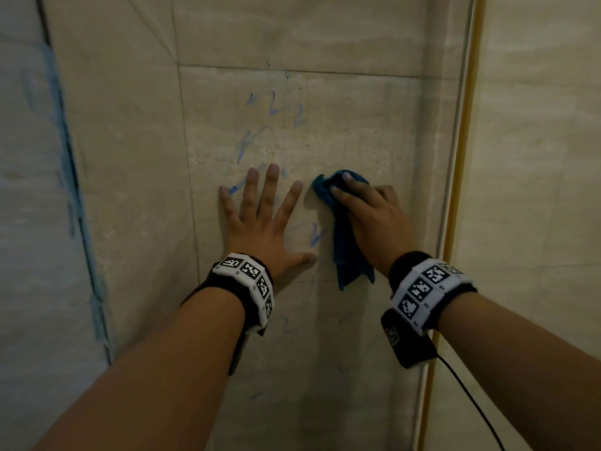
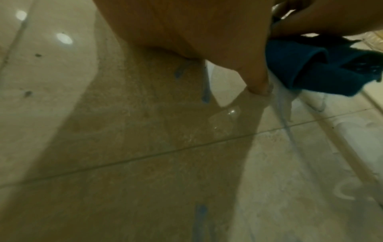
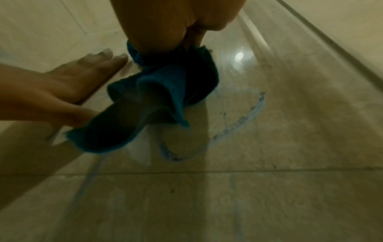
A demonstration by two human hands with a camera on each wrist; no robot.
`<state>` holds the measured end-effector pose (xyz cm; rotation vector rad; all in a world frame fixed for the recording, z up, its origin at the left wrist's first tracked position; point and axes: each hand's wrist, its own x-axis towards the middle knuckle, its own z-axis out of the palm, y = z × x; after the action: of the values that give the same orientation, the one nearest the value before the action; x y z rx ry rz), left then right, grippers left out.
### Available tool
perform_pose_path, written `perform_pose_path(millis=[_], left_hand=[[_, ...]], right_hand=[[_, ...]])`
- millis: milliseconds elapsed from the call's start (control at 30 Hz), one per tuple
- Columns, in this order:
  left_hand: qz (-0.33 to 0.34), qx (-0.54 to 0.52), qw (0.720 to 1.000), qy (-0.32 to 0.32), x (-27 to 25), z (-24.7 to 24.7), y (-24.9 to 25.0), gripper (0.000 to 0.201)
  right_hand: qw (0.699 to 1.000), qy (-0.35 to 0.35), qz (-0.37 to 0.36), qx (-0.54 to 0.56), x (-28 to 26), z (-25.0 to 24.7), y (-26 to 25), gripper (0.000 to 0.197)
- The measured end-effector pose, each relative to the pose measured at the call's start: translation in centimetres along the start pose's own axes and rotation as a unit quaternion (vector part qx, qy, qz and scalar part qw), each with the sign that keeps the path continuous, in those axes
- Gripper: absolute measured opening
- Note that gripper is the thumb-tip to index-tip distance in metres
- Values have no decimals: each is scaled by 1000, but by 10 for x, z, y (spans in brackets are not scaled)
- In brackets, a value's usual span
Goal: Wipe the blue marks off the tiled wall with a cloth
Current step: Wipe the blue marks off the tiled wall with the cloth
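The beige tiled wall (image 1: 357, 131) is filling most of the scene, its grout lines crossing above and below the hands. Blue marks (image 1: 270, 107) are showing faintly on the tile above the left hand, with one more squiggle between the two hands and paler streaks lower down near the wrists. The left hand (image 1: 260, 219) is lying flat against the wall, its fingers (image 1: 271, 187) spread and straight, grasping nothing. Just to its right, the right hand (image 1: 374, 216) is pressing the cloth (image 1: 346, 252) onto the tile, fingers curled over its bunched upper part and clutching it, while the loose lower end is hanging down beside the wrist. From the right wrist view, a curved blue stroke (image 3: 238, 121) is lying on the tile just beside the cloth.
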<state>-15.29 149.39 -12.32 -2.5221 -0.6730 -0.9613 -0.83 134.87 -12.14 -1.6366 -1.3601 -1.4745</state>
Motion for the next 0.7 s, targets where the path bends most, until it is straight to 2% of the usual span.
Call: perform_pose_path(millis=[100,267,367,433,500,567,633,700], left_hand=[[-3,-1,1000,2,0,1,0,121],[-3,1,1000,0,0,-1,1,122],[0,4,1000,1,0,-2,0,123],[-2,5,1000,-1,-1,-2,1,123],[-4,3,1000,-7,0,-2,2,122],[-6,2,1000,-7,0,-2,2,122],[-7,0,1000,-3,0,-2,2,123],[-6,-3,1000,5,0,-2,1,123]], right_hand=[[1000,-5,-5,-21,7,5,-9,43],[994,-40,-99,-2,-24,12,-6,44],[987,-80,-136,-13,-38,9,0,60],[989,-74,-124,-25,-32,5,2,56],[997,-43,-65,-28,-18,1,1,45],[999,-22,-19,-30,-2,-1,-3,46],[999,-28,-26,-36,8,1,-8,49],[996,-40,-66,-35,9,7,-11,47]])
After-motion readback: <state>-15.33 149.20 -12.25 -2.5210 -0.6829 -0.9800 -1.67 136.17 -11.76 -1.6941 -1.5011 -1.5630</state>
